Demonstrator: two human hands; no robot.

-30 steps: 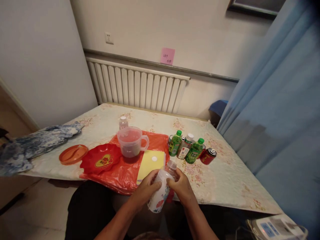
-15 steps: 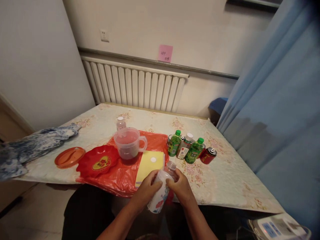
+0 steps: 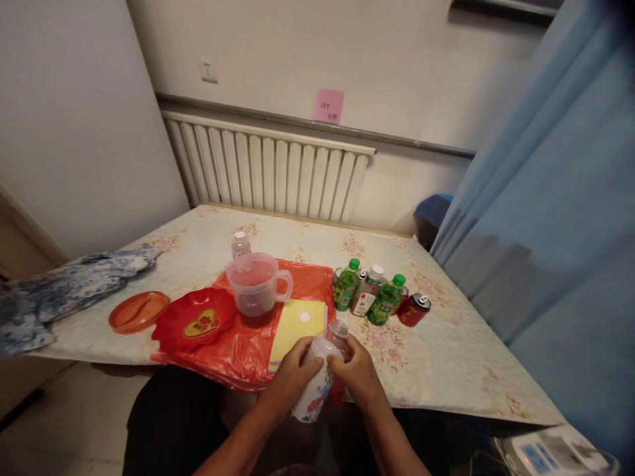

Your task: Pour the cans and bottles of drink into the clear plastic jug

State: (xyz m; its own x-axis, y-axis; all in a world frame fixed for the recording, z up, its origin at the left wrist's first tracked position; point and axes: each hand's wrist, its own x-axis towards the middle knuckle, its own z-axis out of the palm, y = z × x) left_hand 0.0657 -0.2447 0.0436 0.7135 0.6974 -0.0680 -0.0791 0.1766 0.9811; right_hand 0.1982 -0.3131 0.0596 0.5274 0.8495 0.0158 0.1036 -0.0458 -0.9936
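Note:
My left hand point(image 3: 292, 373) is closed around a white cup with a flower print point(image 3: 315, 393), tilted in front of my lap at the table's edge. My right hand point(image 3: 360, 370) is wrapped around a clear bottle with a bare, uncapped neck point(image 3: 338, 329), just behind the cup. Its thumb also presses on the cup's upper side. The lower part of the bottle is hidden by the cup and my fingers. A white cap-like disc point(image 3: 304, 317) lies on a yellow booklet point(image 3: 295, 330) just beyond my hands.
A measuring jug point(image 3: 254, 287) with dark liquid stands on red plastic sheeting point(image 3: 233, 363). A red scalloped plate point(image 3: 169, 324), an orange lid point(image 3: 139, 311) and a capped clear bottle point(image 3: 241, 246) are at left. Green bottles point(image 3: 387, 303) and a red can point(image 3: 414, 311) stand at right.
My hands, the cup and the bottle stay almost in place. The view has shifted very slightly; nothing was taken or let go.

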